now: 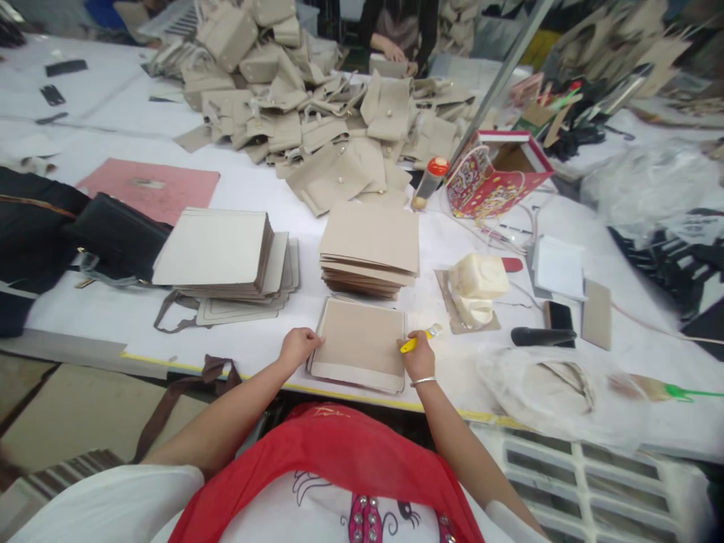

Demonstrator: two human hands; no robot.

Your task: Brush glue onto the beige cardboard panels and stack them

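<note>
In front of me lies a beige panel (359, 339) on top of a small stack near the table's front edge. My left hand (299, 348) pinches the panel's left edge between thumb and fingers. At its right edge is my right hand (418, 358), closed around a yellow-handled brush (421, 338) whose bristles point up and right; its fingertips touch the panel too. Just behind stands a pile of beige panels (370, 237). To the left is a stack of paler boards (218, 249). A cream-coloured container (478, 279) sits on a small board to the right.
Beige bag pieces (339, 121) are heaped at the back, where a co-worker's hands (390, 51) hold one. Further right are a red paper bag (498, 177), a red-capped bottle (431, 183), a phone (559, 320) and a clear plastic bag (559, 388). Black bags (116, 234) lie left.
</note>
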